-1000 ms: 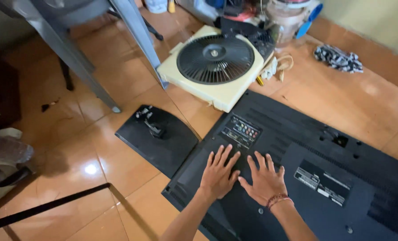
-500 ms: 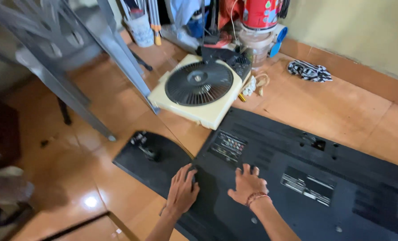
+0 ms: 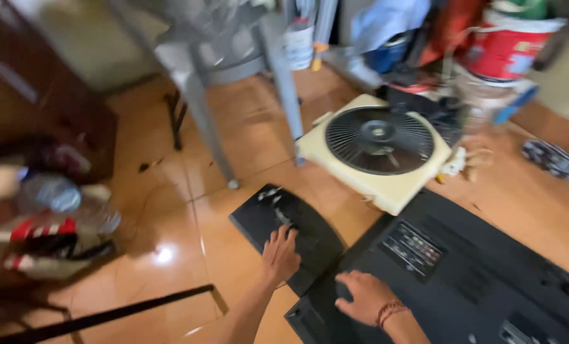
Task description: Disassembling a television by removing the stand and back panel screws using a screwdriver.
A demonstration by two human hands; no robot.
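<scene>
glossy orange tile floor [image 3: 169, 191], grey metal table legs [image 3: 198, 108], cluttered corner

Blk TV back [image 3: 463, 274] & stand base [image 3: 284, 223], cream fan [image 3: 377, 153] w/ dark grille, orange-brown floor tiles [image 3: 169, 210].

Left hand [image 3: 280, 253] flat, fingers spread forward, right hand [image 3: 364, 295] palm down, fingers loosely curled, red-banded wrist

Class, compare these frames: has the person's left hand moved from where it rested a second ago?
Yes. The left hand has left the back of the big black panel and now lies to the left on the separate black stand base. The right hand remains on the panel.
</scene>
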